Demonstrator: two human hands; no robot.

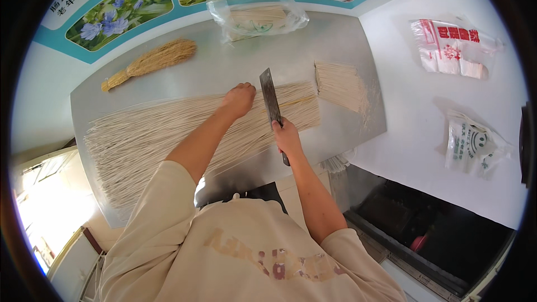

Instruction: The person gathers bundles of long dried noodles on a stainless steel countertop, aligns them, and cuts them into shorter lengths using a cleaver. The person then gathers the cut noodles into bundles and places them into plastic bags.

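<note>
Across the metal table spreads a wide layer of long, dried noodle strands. My right hand grips the dark handle of a cleaver. The cleaver's blade points away from me, over the strands near their right end. Just left of the blade, my left hand is at the far edge of the layer with its fingers curled down. Whether strands are pinched in those fingers is hidden. A thin yellow stick lies along the strands right of the blade. Farther right sits a stack of short-cut noodles, with loose bits at its right edge.
A straw hand broom lies at the back left of the metal table. Behind, a clear plastic bag holds more noodles. Two bundles of printed plastic bags are on the white surface at right. A picture panel borders the back.
</note>
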